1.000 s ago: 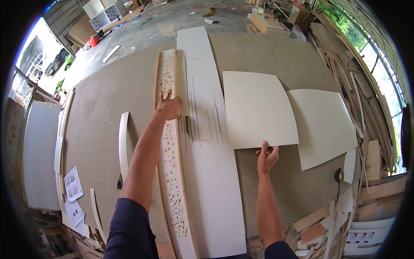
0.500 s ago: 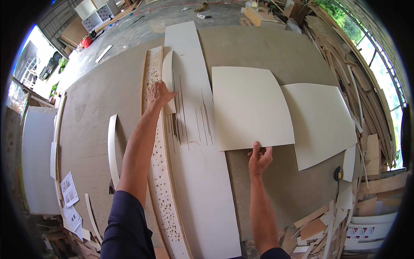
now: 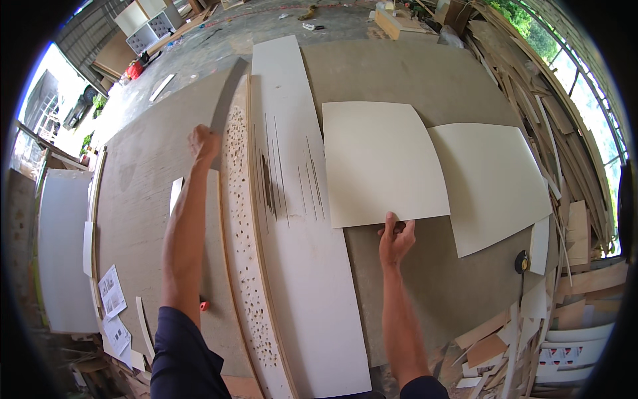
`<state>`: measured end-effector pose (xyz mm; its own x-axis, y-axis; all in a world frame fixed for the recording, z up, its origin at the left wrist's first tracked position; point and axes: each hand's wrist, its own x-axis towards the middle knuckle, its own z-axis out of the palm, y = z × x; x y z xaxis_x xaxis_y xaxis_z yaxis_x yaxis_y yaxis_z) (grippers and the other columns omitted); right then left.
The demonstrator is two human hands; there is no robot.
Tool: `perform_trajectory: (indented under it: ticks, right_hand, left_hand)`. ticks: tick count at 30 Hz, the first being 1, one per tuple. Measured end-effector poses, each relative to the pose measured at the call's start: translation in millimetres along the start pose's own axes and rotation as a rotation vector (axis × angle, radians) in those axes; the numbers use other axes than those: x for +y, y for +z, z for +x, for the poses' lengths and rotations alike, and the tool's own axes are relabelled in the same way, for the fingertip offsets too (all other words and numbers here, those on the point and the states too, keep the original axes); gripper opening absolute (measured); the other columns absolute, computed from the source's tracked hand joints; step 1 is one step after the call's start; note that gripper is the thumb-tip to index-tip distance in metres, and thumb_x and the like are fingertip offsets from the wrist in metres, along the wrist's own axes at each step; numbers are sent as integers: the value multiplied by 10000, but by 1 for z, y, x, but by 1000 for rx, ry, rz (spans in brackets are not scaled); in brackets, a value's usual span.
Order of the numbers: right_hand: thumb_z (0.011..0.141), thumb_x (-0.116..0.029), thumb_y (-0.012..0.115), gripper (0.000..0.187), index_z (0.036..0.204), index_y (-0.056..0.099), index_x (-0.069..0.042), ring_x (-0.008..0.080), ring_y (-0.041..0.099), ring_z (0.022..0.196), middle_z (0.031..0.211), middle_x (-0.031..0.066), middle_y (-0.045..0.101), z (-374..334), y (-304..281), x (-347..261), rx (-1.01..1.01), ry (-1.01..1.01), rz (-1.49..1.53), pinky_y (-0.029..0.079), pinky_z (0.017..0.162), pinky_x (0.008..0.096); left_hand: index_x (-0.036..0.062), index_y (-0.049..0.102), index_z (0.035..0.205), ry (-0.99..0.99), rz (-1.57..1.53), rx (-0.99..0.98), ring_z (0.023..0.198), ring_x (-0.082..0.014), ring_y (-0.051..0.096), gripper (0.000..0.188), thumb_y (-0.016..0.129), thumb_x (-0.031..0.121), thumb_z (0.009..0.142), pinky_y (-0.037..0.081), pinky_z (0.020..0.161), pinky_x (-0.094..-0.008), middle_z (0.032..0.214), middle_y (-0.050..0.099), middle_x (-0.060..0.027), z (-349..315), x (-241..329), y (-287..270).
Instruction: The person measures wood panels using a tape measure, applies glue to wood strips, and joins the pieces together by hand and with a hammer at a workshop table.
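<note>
My left hand point(image 3: 203, 144) is closed around a narrow strip of board point(image 3: 228, 96), raised with its shaded grey face showing, left of a hole-pocked white rail point(image 3: 256, 312) with wooden edges. My right hand point(image 3: 397, 241) grips the near edge of a squarish white panel point(image 3: 385, 163), thumb on top and fingers underneath. That panel lies partly on a long white board point(image 3: 309, 279) scored with several dark slits. A second white panel point(image 3: 495, 186) rests to its right. Another white strip point(image 3: 176, 191) is partly hidden behind my left forearm.
The brown worktable point(image 3: 143, 173) spreads beneath everything. A tape measure point(image 3: 522, 261) lies at the right edge, papers point(image 3: 113, 292) at the left. Next to my left forearm is a small red object point(image 3: 204, 306). Scrap wood point(image 3: 525, 113) is heaped along the right side.
My left hand has lifted the strip off the long white board and carried it left across the rail, tilting it. My right hand keeps its hold on the panel.
</note>
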<state>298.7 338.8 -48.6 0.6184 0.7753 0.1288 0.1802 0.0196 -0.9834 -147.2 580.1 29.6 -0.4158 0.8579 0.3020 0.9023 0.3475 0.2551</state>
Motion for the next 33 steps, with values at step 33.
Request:
perform_trajectory:
  ticks: [33]
  right_hand:
    - [946, -97, 676, 88, 978, 628, -29, 162, 659, 627, 770, 70, 673, -176, -219, 9, -135, 533, 463, 506, 509, 269]
  left_hand:
    - [6, 659, 1150, -162, -643, 96, 1024, -307, 641, 291, 665, 60, 864, 550, 798, -398, 1110, 647, -155, -462, -181, -177]
